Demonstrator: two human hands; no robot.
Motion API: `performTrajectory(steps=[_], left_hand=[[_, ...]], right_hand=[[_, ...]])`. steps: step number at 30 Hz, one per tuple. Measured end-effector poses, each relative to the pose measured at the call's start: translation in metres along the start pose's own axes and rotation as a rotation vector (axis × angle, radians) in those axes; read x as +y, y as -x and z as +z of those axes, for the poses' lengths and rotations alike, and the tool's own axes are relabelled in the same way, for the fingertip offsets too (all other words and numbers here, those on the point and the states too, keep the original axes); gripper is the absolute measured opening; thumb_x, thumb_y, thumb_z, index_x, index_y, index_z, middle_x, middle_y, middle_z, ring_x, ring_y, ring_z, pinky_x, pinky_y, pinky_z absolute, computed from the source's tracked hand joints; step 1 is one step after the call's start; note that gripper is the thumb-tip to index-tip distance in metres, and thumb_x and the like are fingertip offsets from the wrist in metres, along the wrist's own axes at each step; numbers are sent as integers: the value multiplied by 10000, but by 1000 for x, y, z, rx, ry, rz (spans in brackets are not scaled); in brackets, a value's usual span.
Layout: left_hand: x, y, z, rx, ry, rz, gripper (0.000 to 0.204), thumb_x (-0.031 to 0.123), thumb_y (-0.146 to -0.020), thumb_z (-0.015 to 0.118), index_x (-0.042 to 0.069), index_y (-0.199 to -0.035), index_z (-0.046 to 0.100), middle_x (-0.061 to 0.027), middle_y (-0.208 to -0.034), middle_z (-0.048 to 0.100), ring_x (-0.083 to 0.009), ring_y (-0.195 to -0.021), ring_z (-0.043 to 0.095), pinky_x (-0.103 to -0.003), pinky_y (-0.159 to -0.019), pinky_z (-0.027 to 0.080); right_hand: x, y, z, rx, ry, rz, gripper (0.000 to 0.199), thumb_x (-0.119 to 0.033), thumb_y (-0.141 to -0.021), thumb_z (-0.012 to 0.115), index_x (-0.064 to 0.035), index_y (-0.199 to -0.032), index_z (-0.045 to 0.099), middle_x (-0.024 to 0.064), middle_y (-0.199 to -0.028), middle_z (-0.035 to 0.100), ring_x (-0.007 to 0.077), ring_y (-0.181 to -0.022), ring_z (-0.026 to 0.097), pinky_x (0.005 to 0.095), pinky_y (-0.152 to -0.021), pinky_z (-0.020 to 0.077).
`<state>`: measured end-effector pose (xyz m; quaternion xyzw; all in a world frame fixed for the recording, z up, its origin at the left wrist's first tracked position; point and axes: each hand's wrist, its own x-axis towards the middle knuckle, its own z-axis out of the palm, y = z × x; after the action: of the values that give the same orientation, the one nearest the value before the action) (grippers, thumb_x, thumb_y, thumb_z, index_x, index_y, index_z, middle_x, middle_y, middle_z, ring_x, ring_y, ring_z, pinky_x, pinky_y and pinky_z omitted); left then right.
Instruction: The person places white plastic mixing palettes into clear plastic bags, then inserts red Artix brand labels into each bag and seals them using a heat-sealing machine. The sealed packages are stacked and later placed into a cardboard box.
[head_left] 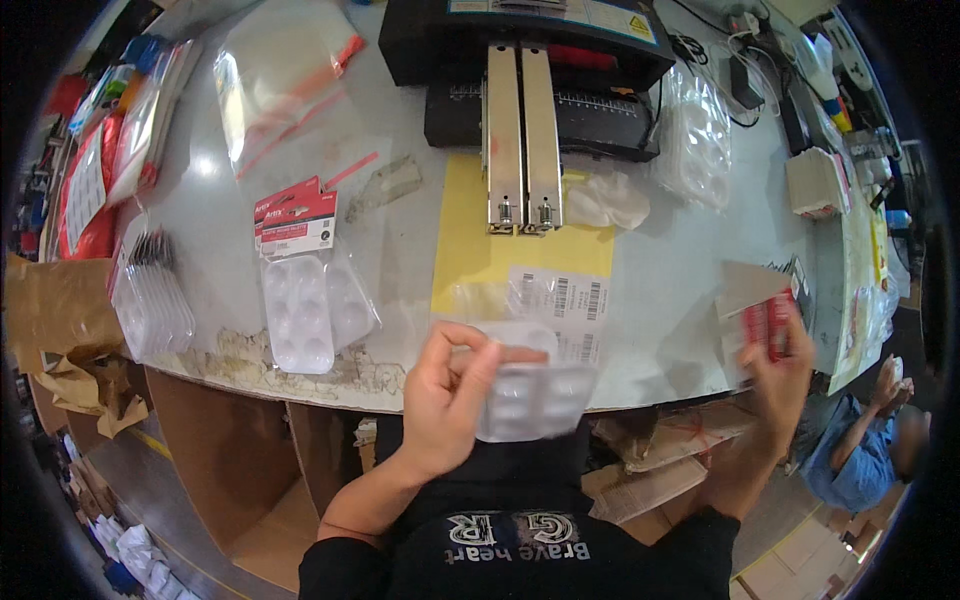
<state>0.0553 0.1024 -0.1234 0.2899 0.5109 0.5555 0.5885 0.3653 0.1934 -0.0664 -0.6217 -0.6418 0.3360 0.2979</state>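
My left hand (448,400) pinches a white plastic paint palette (540,400) in a clear bag, held over the table's near edge. The palette has rows of round wells and is slightly blurred. To the right, my right hand (783,365) is closed on a red header card (767,325), smeared by motion. Brown card backs (740,285) lie right beside it, and whether they are also in my grip is hard to see. Left of my left hand lie packed white palettes (300,315) with red header cards.
A black sealing machine (530,60) with two metal rails stands at the back. A barcode label sheet (565,300) lies on yellow card. Stacked palettes (150,300) stand at left, clear bags (285,70) behind. Bagged palettes (695,135) lie back right; another person (850,450) is at far right.
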Motion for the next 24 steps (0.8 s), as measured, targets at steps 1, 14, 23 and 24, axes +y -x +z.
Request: performTrajectory(steps=[1, 14, 23, 24], left_hand=[[3, 4, 4, -50, -39, -35, 116, 85, -960, 501, -14, -1016, 483, -132, -959, 690, -125, -910, 623, -227, -805, 460], [8, 6, 6, -83, -386, 29, 139, 110, -935, 553, -20, -959, 594, -85, -873, 716, -84, -752, 659, -209, -644, 489], [3, 6, 5, -82, -331, -23, 134, 104, -935, 554, -24, -957, 589, -94, -859, 716, -81, -739, 647, -212, -661, 486], [3, 6, 5, -80, -324, -29, 133, 102, -934, 555, -25, -956, 589, -94, -853, 715, -74, -735, 640, -209, -664, 482]], right_hand=[[-12, 4, 27, -62, 5, -150, 572, -218, -600, 843, -5, -1077, 610, 79, -903, 670, 171, -772, 636, 296, -729, 504], [-63, -11, 118, -176, -99, -191, 111, -128, -837, 670, -24, -798, 675, 54, -653, 656, 135, -535, 600, 230, -508, 453], [-53, 0, 125, -59, 29, -499, 174, -144, -746, 773, -56, -736, 623, 62, -560, 577, 164, -446, 539, 263, -420, 399], [-51, -1, 125, -53, 25, -537, 180, -148, -743, 776, -58, -731, 621, 58, -559, 576, 167, -444, 536, 265, -419, 398]])
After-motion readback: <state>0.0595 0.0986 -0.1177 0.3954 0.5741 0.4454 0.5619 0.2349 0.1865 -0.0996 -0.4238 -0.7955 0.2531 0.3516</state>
